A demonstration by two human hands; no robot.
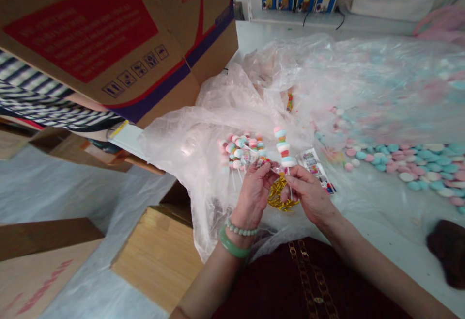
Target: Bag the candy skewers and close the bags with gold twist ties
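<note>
My right hand [308, 195] pinches the white stick of a candy skewer [281, 147], a stack of pastel pink, blue, orange and white discs. My left hand [254, 193] is close beside it, its fingertips pinching what looks like a small clear wrapper [267, 164] near the skewer's base. Just beyond lies a heap of finished candy sticks [238, 151] on a crumpled clear plastic sheet [192, 164]. Gold twist ties [279, 193] lie under my hands, and printed label strips [314, 168] lie to the right.
Many loose pastel candy discs [410, 168] are spread on the white table [407, 241] to the right, partly under the plastic. A large cardboard box [90, 33] overhangs the upper left, with striped fabric [39, 96] beside it. Wooden boards [156, 256] stand at lower left.
</note>
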